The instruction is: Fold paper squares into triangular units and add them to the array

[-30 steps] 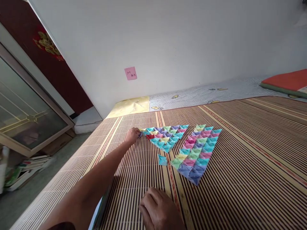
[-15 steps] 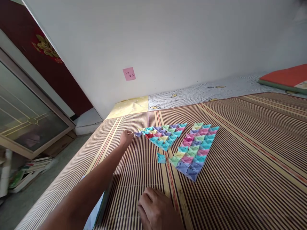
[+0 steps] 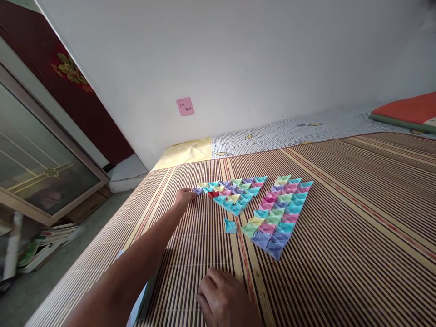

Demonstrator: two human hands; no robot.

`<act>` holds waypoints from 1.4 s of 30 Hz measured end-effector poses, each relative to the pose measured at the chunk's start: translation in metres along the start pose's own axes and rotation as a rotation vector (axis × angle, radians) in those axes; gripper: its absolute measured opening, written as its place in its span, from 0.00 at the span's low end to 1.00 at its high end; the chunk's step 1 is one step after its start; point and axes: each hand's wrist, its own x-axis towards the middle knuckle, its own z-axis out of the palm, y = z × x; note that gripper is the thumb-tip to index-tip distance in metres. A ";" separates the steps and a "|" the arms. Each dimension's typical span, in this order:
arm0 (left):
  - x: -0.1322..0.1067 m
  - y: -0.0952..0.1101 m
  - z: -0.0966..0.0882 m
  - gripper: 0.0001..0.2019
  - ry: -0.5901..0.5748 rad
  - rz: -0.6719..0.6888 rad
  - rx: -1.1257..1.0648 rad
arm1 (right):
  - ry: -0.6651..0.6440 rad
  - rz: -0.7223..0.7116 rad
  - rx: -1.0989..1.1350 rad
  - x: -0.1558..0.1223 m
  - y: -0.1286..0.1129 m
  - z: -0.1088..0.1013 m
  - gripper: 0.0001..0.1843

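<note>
My left hand (image 3: 185, 195) reaches forward, its fingers pinched at the left side of a purple folded paper boat (image 3: 197, 191). That boat sits at the left corner of a triangular group of colourful paper boats (image 3: 235, 198). Near the front edge of the mat my right hand (image 3: 223, 297) rests with curled fingers, and nothing shows in it. A single turquoise paper boat (image 3: 230, 226) lies apart, between the groups and my right hand. To its right is a longer slanted group of folded paper boats (image 3: 277, 213) in pink, green, turquoise and purple.
A striped bamboo mat (image 3: 340, 218) lies under everything. Partly hidden by my left forearm is a flat, pale blue item with a dark edge (image 3: 138, 302). The white wall (image 3: 272, 59) bears a pink note (image 3: 185, 106). A red folded pad (image 3: 405, 110) lies at far right.
My left hand has moved slightly right, closer against the purple paper boat. My right hand stays in place. The whole view has shifted a little.
</note>
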 end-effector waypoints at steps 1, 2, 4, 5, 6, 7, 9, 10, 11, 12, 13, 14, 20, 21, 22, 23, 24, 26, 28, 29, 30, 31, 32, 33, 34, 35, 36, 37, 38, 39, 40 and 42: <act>-0.004 0.000 -0.001 0.19 0.002 0.014 0.012 | -0.008 0.001 -0.003 -0.001 0.000 0.001 0.16; -0.010 0.000 -0.002 0.19 0.000 0.033 0.028 | -0.016 0.001 -0.005 -0.001 0.001 0.003 0.15; -0.026 -0.001 -0.001 0.19 -0.025 0.090 0.068 | -0.045 -0.009 -0.021 -0.002 0.003 0.006 0.15; -0.037 -0.003 0.000 0.19 -0.058 0.131 0.091 | -0.072 -0.018 -0.034 -0.002 0.003 0.007 0.15; -0.050 -0.005 0.001 0.17 -0.102 0.175 0.115 | -0.112 -0.026 -0.047 -0.002 0.003 0.007 0.15; -0.065 -0.007 0.003 0.15 -0.162 0.228 0.137 | -0.166 -0.029 -0.055 -0.001 0.002 0.006 0.14; -0.096 -0.011 0.009 0.06 -0.294 0.350 0.180 | -0.315 -0.017 -0.029 0.004 -0.002 -0.001 0.11; -0.111 -0.013 0.012 0.03 -0.351 0.410 0.202 | -0.400 0.004 0.003 0.007 -0.004 -0.006 0.09; -0.123 -0.014 0.015 0.03 -0.390 0.467 0.224 | -0.485 0.021 0.047 0.010 -0.007 -0.011 0.07; -0.134 -0.014 0.018 0.06 -0.403 0.518 0.245 | -0.538 0.056 0.062 0.013 -0.011 -0.017 0.05; -0.141 -0.015 0.022 0.09 -0.403 0.563 0.269 | -0.580 0.068 0.071 0.016 -0.014 -0.022 0.04; -0.145 -0.014 0.025 0.11 -0.398 0.602 0.290 | -0.607 0.085 0.064 0.018 -0.016 -0.026 0.04; -0.139 -0.017 0.036 0.12 -0.471 0.809 0.456 | -0.656 0.142 0.026 0.023 -0.020 -0.032 0.06; -0.138 -0.018 0.036 0.12 -0.480 0.842 0.484 | -0.656 0.140 0.019 0.024 -0.020 -0.032 0.05; -0.138 -0.020 0.035 0.12 -0.482 0.874 0.509 | -0.660 0.138 0.010 0.024 -0.020 -0.033 0.05; -0.138 -0.021 0.034 0.12 -0.479 0.901 0.532 | -0.672 0.138 0.000 0.025 -0.020 -0.034 0.05; -0.139 -0.023 0.033 0.13 -0.476 0.926 0.555 | -0.686 0.139 -0.010 0.026 -0.021 -0.034 0.05; -0.140 -0.026 0.031 0.14 -0.478 0.965 0.607 | -0.713 0.143 -0.022 0.027 -0.022 -0.035 0.06; -0.141 -0.028 0.031 0.14 -0.496 1.002 0.664 | -0.734 0.141 -0.026 0.027 -0.023 -0.035 0.07; -0.141 -0.029 0.031 0.13 -0.503 1.017 0.691 | -0.740 0.139 -0.029 0.027 -0.023 -0.033 0.07; -0.140 -0.030 0.032 0.12 -0.507 1.030 0.716 | -0.741 0.139 -0.032 0.027 -0.023 -0.032 0.07; -0.140 -0.030 0.032 0.11 -0.507 1.037 0.738 | -0.740 0.138 -0.035 0.027 -0.023 -0.031 0.07; -0.139 -0.031 0.032 0.11 -0.502 1.039 0.758 | -0.740 0.138 -0.036 0.026 -0.022 -0.030 0.07; -0.139 -0.031 0.031 0.11 -0.493 1.036 0.774 | -0.738 0.138 -0.036 0.026 -0.021 -0.030 0.07; -0.139 -0.032 0.029 0.11 -0.482 1.028 0.789 | -0.734 0.139 -0.034 0.026 -0.021 -0.030 0.07; -0.138 -0.032 0.025 0.11 -0.467 1.017 0.802 | -0.726 0.141 -0.033 0.026 -0.020 -0.030 0.07; -0.137 -0.032 0.021 0.10 -0.447 1.001 0.814 | -0.716 0.143 -0.031 0.026 -0.019 -0.030 0.07; -0.135 -0.031 0.015 0.10 -0.422 0.980 0.823 | -0.705 0.143 -0.028 0.025 -0.019 -0.031 0.07; -0.132 -0.030 0.009 0.10 -0.391 0.955 0.832 | -0.693 0.139 -0.022 0.025 -0.018 -0.031 0.06; -0.128 -0.028 0.002 0.10 -0.353 0.924 0.840 | -0.683 0.132 -0.011 0.024 -0.017 -0.031 0.06; -0.121 -0.027 -0.004 0.11 -0.310 0.889 0.849 | -0.678 0.126 0.000 0.023 -0.017 -0.030 0.05; -0.105 -0.022 -0.014 0.11 -0.224 0.810 0.865 | -0.676 0.120 0.016 0.021 -0.015 -0.028 0.05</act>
